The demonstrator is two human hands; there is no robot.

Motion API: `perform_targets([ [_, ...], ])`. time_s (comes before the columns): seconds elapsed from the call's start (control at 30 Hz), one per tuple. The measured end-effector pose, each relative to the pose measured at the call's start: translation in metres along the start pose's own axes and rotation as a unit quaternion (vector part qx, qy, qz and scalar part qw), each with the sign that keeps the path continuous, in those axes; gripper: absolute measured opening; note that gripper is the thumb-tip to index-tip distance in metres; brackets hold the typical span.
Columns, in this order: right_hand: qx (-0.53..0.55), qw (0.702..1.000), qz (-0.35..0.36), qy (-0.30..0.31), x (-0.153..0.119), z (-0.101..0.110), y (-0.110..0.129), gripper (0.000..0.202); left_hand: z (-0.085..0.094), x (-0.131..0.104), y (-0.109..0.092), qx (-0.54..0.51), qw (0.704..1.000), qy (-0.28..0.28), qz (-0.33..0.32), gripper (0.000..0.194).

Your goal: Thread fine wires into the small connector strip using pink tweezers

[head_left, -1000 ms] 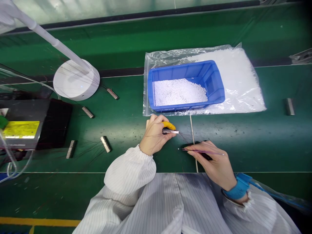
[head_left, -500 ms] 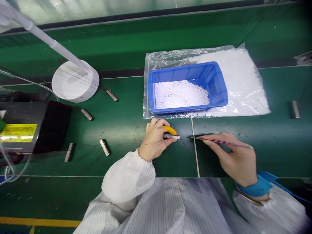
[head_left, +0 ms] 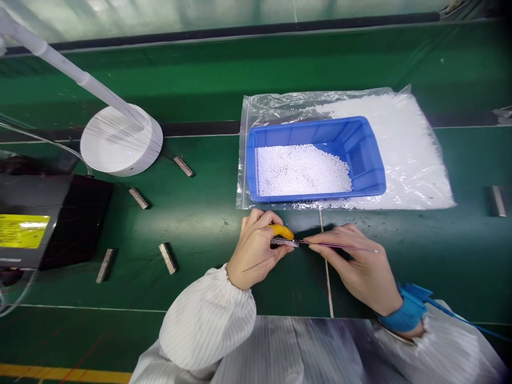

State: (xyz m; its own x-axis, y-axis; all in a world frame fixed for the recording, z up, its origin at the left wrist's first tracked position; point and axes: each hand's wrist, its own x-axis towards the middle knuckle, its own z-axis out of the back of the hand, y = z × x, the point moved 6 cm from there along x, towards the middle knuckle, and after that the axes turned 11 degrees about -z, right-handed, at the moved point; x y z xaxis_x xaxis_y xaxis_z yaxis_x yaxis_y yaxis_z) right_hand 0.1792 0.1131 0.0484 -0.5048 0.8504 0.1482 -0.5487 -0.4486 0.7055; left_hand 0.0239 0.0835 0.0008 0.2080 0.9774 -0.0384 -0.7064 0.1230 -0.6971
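Between thumb and fingers, my left hand point(head_left: 253, 252) pinches a small narrow block point(head_left: 285, 242) with dark rows along its edge, perhaps a pin component. One finger wears a yellow finger cot point(head_left: 282, 231). Fine dark wires run across the back of this hand. My right hand point(head_left: 362, 269), with a blue wrist strap point(head_left: 406, 309), grips a thin purple pen-like tool point(head_left: 340, 246). The tool's tip is at the right end of the block; whether it touches is too small to tell. Both hands are just in front of a blue bin point(head_left: 316, 198).
White beads point(head_left: 300, 168) lie in the bin, which sits on a clear bag of beads point(head_left: 416, 154). Similar blocks point(head_left: 168, 258) with fine wires lie to the left, beside a white lamp base point(head_left: 120, 152) and a black box point(head_left: 76, 218). A metallic piece point(head_left: 498, 201) lies far right.
My right hand has moved left, bringing the tool's tip from a gap away up to the block. My left hand keeps its hold. The whole view has shifted slightly.
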Motion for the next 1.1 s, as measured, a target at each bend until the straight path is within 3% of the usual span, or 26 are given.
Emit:
perform_targets([
  [0.57, 0.001, 1.0, -0.025, -0.004, -0.0011, 0.003, -0.0057, 0.024, 0.0015, -0.0014, -0.0016, -0.015, 1.0, -0.009, 0.001, 0.02],
  [1.1, 0.011, 1.0, 0.007, -0.003, 0.0004, -0.0023, -0.0012, 0.024, 0.0017, -0.0015, -0.0014, -0.009, 1.0, -0.013, 0.001, 0.024],
])
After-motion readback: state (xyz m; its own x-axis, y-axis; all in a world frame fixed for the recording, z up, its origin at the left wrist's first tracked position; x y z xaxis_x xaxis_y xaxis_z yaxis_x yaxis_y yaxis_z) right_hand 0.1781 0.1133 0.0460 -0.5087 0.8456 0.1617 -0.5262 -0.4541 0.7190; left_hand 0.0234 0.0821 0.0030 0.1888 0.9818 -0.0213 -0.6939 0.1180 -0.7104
